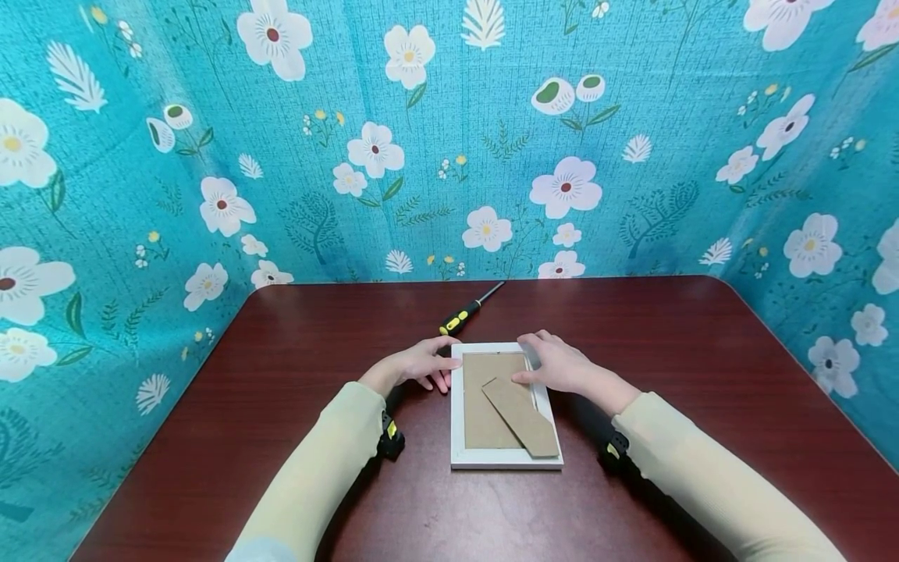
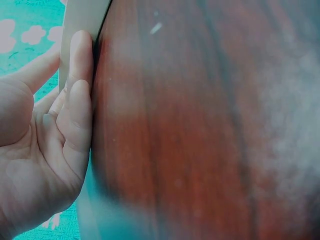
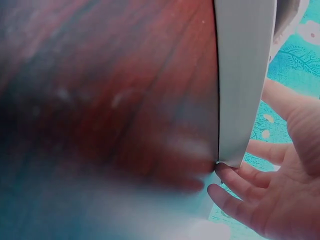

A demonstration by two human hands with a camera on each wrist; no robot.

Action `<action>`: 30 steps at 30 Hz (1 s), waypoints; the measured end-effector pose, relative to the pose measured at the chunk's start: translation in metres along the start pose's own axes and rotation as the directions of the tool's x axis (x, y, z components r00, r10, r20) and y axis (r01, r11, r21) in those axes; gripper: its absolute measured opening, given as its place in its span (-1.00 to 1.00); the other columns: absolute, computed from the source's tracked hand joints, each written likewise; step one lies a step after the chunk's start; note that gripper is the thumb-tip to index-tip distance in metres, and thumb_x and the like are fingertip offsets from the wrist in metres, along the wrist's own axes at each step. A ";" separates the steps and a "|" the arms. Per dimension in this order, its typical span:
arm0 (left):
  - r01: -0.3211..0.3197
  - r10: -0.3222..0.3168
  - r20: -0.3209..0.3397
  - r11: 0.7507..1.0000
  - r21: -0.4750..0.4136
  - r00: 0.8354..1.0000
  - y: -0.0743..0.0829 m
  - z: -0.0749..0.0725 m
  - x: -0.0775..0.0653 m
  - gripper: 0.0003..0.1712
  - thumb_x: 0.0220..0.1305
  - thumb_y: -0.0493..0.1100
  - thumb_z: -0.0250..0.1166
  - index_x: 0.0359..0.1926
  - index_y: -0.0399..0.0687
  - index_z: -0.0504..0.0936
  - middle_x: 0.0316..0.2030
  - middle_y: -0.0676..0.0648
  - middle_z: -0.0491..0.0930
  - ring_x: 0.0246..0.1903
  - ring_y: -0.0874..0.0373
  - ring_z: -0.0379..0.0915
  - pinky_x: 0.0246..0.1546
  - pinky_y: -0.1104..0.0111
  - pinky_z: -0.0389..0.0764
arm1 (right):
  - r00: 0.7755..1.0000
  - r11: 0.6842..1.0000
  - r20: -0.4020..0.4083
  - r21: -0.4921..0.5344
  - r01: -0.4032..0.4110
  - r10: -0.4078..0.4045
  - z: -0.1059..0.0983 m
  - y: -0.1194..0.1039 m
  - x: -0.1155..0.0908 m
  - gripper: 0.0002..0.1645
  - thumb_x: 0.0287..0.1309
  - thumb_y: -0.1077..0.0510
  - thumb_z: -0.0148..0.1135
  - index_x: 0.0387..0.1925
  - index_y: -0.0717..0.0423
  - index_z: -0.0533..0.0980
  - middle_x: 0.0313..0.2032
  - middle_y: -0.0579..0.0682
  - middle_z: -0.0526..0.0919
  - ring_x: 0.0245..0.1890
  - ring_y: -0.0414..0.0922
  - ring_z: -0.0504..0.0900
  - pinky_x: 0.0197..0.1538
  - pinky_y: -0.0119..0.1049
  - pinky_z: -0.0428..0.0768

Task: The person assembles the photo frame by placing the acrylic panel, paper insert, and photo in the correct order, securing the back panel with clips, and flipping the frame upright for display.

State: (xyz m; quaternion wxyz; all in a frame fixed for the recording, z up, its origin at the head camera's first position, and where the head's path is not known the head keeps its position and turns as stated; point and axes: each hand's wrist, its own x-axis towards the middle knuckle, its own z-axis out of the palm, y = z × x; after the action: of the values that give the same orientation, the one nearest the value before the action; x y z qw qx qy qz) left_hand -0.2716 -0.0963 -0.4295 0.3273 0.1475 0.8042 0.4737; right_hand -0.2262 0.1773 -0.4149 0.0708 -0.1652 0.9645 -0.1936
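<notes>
One picture frame (image 1: 485,410), gripped by left hand (image 1: 421,364) at ten o'clock, right hand (image 1: 558,365) at two. Screwdriver (image 1: 461,318) lies at eleven.

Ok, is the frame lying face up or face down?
Face down: the white frame shows its brown backing and stand on top.

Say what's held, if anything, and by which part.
The picture frame: the left hand grips its left side near the far end, the right hand its far right corner.
</notes>
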 end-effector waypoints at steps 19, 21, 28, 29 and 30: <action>0.003 -0.003 -0.007 1.000 -0.029 1.000 -0.003 0.001 0.002 -0.48 0.42 -0.09 0.18 0.32 0.01 0.28 -0.55 -0.12 0.60 -0.58 0.12 0.61 -0.59 0.38 0.48 | 0.999 0.996 0.042 -0.094 0.006 -0.002 -0.023 -0.010 0.023 -0.20 0.09 -0.19 0.39 0.23 0.20 0.42 0.13 0.23 0.46 0.07 0.10 0.50 0.00 0.06 0.51; 0.004 -0.005 -0.005 1.000 -0.030 1.000 -0.002 0.000 0.002 -0.48 0.42 -0.09 0.19 0.32 0.02 0.28 -0.54 -0.13 0.61 -0.58 0.11 0.61 -0.59 0.37 0.49 | 1.000 0.996 0.029 -0.092 0.006 -0.003 -0.029 -0.014 0.033 -0.23 0.12 -0.15 0.38 0.23 0.21 0.42 0.14 0.24 0.45 0.07 0.10 0.50 0.02 0.05 0.51; 0.012 -0.012 -0.009 0.999 -0.030 1.000 -0.003 -0.001 0.003 -0.46 0.41 -0.07 0.20 0.33 0.03 0.28 -0.53 -0.14 0.61 -0.56 0.10 0.62 -0.58 0.37 0.50 | 0.996 0.984 -0.021 -0.158 0.086 -0.091 -0.038 -0.023 0.070 -0.34 0.20 -0.01 0.34 0.23 0.23 0.43 0.15 0.23 0.46 0.10 0.09 0.50 0.08 0.02 0.49; 0.014 -0.014 -0.008 0.999 -0.031 1.000 -0.003 -0.001 0.003 -0.46 0.41 -0.07 0.20 0.33 0.03 0.28 -0.53 -0.14 0.61 -0.56 0.10 0.62 -0.59 0.37 0.50 | 0.994 0.978 -0.027 -0.179 0.103 -0.110 -0.038 -0.024 0.075 -0.35 0.20 0.00 0.34 0.23 0.22 0.43 0.14 0.22 0.46 0.10 0.09 0.51 0.08 0.02 0.49; 0.016 -0.017 -0.007 0.999 -0.032 1.000 -0.003 -0.001 0.004 -0.46 0.41 -0.06 0.20 0.33 0.03 0.28 -0.53 -0.13 0.61 -0.56 0.11 0.62 -0.59 0.38 0.49 | 0.991 0.973 -0.034 -0.196 0.118 -0.127 -0.037 -0.025 0.079 -0.37 0.20 0.01 0.34 0.23 0.22 0.44 0.13 0.22 0.47 0.10 0.09 0.51 0.08 0.02 0.50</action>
State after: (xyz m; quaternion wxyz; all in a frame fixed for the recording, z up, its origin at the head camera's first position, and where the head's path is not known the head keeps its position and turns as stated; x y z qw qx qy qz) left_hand -0.2747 -0.0962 -0.4335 0.3308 0.1340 0.7988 0.4843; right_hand -0.3003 0.1408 -0.3768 0.0201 -0.2257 0.9682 -0.1064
